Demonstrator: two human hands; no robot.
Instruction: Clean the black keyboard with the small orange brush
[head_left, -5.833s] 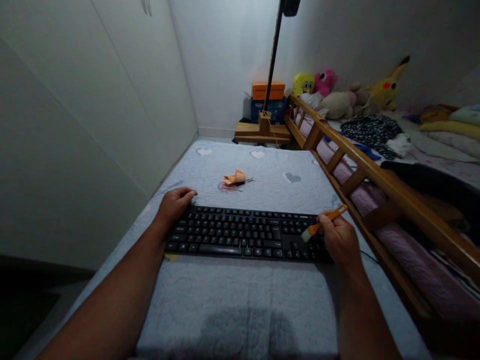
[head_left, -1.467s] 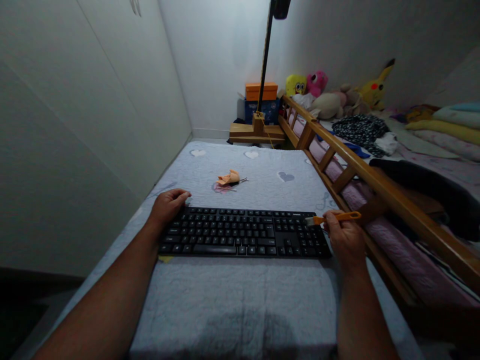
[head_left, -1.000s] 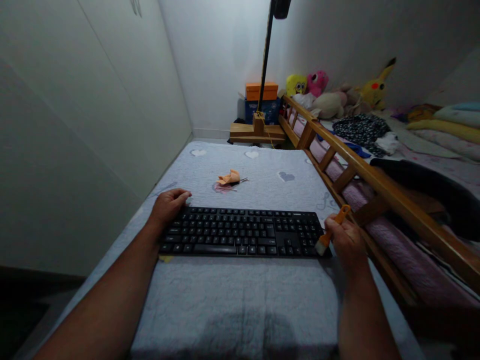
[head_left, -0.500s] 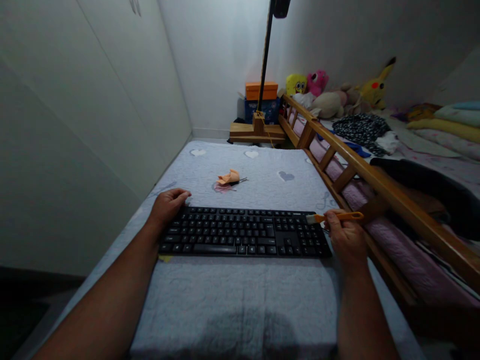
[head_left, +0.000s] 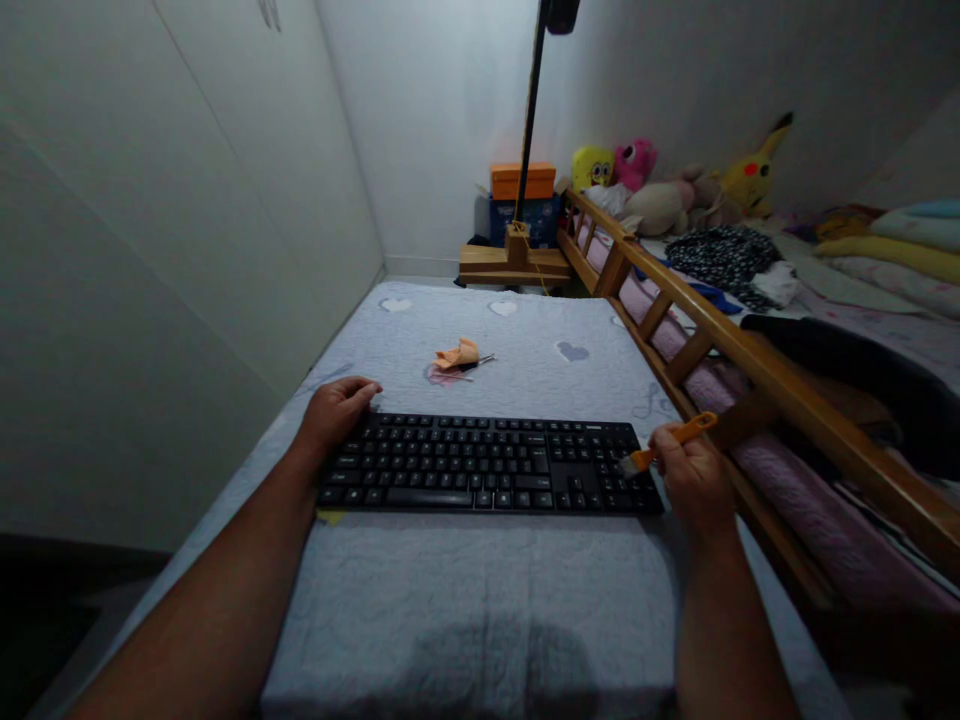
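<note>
A black keyboard [head_left: 450, 462] lies flat across the cloth in front of me. By its far left corner, my left hand [head_left: 339, 408] rests with the fingers curled together and the thumb laid along them; I see nothing in it. My right hand [head_left: 686, 465], beyond the keyboard's right end, is closed around a small brush [head_left: 688, 428] with an orange handle. Its pale bristles point left and down onto the number keys; the handle's looped end tilts up to the right.
Behind the keyboard lie a crumpled orange cloth [head_left: 457, 354] and some thin metal-tipped tools [head_left: 486, 359]. A wooden bed rail [head_left: 720, 330] runs along the right side. White cupboard doors [head_left: 187, 250] stand at the left, and a wooden stand base [head_left: 514, 262] is at the back.
The brush has turned in my right hand: its bristles have moved down and slightly right over the number keys, while the handle end has risen. My left hand and the keyboard have not moved.
</note>
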